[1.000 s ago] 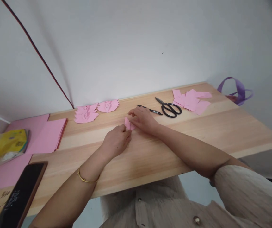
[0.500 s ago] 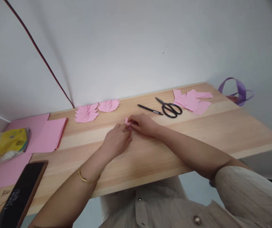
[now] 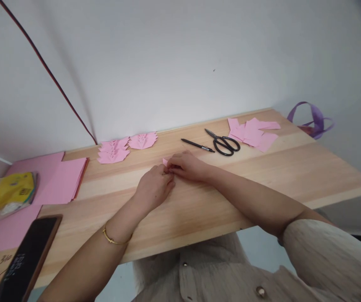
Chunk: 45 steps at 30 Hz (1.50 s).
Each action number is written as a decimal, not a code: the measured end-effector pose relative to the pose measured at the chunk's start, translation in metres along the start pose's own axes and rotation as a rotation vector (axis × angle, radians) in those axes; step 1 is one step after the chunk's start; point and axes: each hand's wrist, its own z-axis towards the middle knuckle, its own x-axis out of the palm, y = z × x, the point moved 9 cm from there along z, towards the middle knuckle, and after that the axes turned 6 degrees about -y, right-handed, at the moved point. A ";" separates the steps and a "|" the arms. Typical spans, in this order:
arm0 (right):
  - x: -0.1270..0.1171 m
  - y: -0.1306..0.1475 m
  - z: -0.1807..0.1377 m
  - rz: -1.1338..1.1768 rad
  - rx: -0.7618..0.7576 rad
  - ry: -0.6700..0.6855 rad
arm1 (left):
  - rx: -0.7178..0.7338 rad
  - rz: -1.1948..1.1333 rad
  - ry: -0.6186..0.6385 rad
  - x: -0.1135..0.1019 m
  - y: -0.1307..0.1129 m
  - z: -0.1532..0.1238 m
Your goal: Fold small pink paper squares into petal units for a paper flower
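Note:
Between my two hands, above the middle of the wooden table (image 3: 199, 218), a small piece of pink paper (image 3: 164, 161) pokes out. My left hand (image 3: 155, 184), below a gold bracelet on the wrist, is closed on the paper from the left. From the right, my right hand (image 3: 188, 165) pinches the same piece, its fingertips meeting those of the left. Most of the paper is hidden behind the fingers, so its folds cannot be made out.
Cut pink paper shapes with jagged edges (image 3: 113, 156) lie by the wall. A black pen (image 3: 197, 145), black scissors (image 3: 223, 141) and pink paper scraps (image 3: 254, 132) are behind my right hand. Pink sheets (image 3: 70, 180), a yellow packet (image 3: 13, 191) and a phone (image 3: 29, 256) occupy the left.
The pink paper and my right fingertips have shifted slightly left, and less of the paper shows. Both hands keep their grip. The whole view has moved a little.

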 end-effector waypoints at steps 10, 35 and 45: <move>0.000 0.001 -0.001 -0.015 0.025 0.018 | 0.012 -0.008 -0.008 -0.002 -0.004 0.000; -0.001 0.001 -0.002 -0.012 0.128 0.033 | -0.268 -0.381 -0.236 0.001 0.044 0.009; 0.002 0.001 -0.003 -0.026 0.145 0.004 | -0.291 -0.283 -0.227 0.001 0.043 0.012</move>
